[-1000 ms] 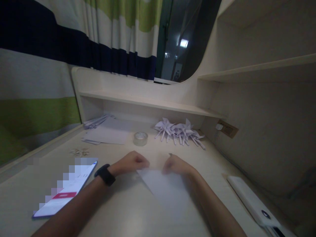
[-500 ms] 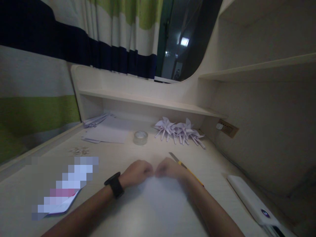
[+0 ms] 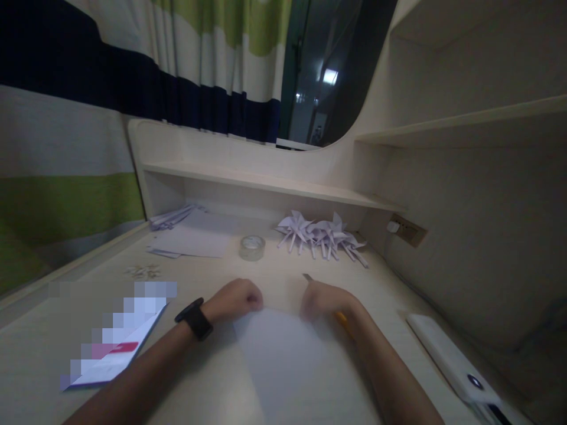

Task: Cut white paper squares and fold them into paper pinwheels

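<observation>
A white sheet of paper lies on the desk between my forearms. My left hand, with a black watch on its wrist, has its fingers curled closed at the sheet's far left edge. By the far right corner of the sheet is my right hand; its fingers are smeared by motion, so their hold is unclear. A yellow utility knife lies partly hidden under the right hand and wrist, its blade tip showing beyond the knuckles.
Paper pinwheels are bunched at the back, right of a roll of clear tape. Paper sheets lie back left, near small pale pieces. A phone, partly pixelated, is at left; a white case at right.
My hands, close together before, have moved apart: the left to the left, the right to the right. More of the sheet shows, and the right hand now covers more of the knife.
</observation>
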`<state>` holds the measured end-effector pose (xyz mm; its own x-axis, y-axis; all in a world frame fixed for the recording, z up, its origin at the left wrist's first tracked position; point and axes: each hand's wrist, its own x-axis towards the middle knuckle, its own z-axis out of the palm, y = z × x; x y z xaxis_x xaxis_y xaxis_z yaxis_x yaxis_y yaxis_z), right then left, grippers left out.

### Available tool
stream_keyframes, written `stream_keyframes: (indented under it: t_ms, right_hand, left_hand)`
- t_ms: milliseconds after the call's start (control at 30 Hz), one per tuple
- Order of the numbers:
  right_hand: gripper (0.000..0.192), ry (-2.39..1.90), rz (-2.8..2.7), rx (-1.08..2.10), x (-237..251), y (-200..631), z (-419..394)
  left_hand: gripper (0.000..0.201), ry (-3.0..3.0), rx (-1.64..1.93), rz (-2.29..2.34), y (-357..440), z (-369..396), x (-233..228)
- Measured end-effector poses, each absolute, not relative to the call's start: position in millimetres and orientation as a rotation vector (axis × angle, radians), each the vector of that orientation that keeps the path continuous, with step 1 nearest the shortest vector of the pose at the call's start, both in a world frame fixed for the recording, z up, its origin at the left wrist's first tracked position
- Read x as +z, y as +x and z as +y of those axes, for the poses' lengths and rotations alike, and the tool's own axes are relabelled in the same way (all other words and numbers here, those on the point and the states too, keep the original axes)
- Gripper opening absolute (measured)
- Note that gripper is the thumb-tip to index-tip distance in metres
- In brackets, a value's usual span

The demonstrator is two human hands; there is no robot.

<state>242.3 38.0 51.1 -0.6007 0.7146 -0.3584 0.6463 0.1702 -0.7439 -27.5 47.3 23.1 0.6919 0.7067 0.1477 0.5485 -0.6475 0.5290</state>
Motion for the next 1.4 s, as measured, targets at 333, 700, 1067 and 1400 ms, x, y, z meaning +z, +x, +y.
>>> stream_keyframes:
  t_ms: [333, 700, 1067, 1400]
  right_hand:
    - [0.02, -1.178, -2.415, 0.878, 46.1, 211.4, 26.5]
    - [0.021, -1.215, -2.409, 0.793, 30.2, 200.0, 25.8]
    - [0.016, -1.221, -2.347, 0.904, 51.3, 214.5, 27.1]
    - [0.016, -1.308, -2.183, 0.919, 55.3, 240.6, 39.0]
  left_hand:
    - [0.021, 2.439, 0.517, 0.985, -21.5, 43.5, 20.2]
    - [0.024, 2.296, 0.383, 0.782, -31.4, 49.9, 24.3]
    - [0.022, 2.126, 0.305, 0.785, -46.0, 51.7, 35.7]
    - [0.03, 2.043, 0.449, 1.009, -64.1, 60.9, 49.2]
